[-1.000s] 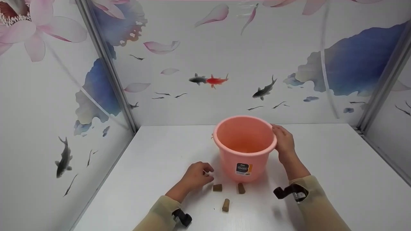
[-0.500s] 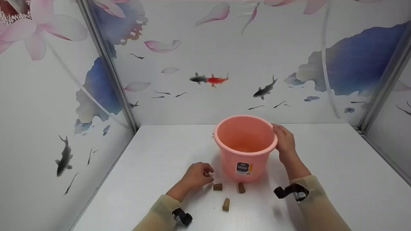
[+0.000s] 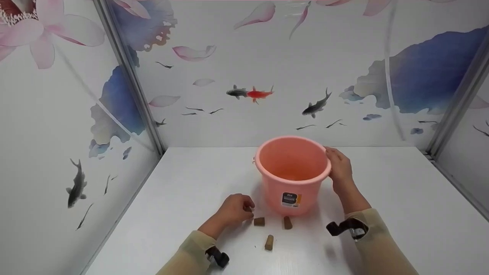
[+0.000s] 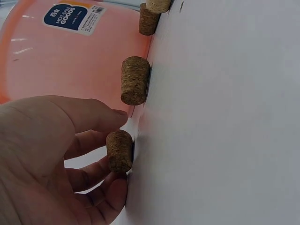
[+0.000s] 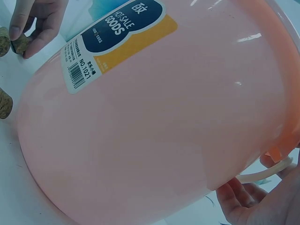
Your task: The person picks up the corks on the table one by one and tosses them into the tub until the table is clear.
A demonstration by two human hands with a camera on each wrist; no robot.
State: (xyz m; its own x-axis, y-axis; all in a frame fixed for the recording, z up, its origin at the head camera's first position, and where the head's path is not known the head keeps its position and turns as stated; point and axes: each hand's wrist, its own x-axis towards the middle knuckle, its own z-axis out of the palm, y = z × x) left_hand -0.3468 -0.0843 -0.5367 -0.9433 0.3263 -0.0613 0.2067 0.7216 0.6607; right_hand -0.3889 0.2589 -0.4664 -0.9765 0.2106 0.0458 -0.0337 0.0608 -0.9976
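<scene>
A pink bucket (image 3: pixel 292 191) with a label stands upright on the white table. My right hand (image 3: pixel 339 168) holds its right rim. In the right wrist view, the fingers of that hand (image 5: pixel 267 201) lie at the rim beside a pale handle (image 5: pixel 265 174). Left of the bucket's base, my left hand (image 3: pixel 235 210) is curled round a cork stopper (image 4: pixel 119 151), low at the tabletop. Thumb and fingers lie on either side of this cork. Three other corks lie near: one beside the fingers (image 3: pixel 259 221), one at the bucket's foot (image 3: pixel 287 222), one nearer me (image 3: pixel 269 242).
The white table (image 3: pixel 401 198) is bounded by a printed back wall (image 3: pixel 214 126) and side panels with metal corner posts (image 3: pixel 126 72). A black camera mount sits on each wrist, the right one (image 3: pixel 345 229) beside the bucket.
The left fingers have drawn in slightly round the cork. The right hand stays on the bucket's rim. The whole head view has shifted a little.
</scene>
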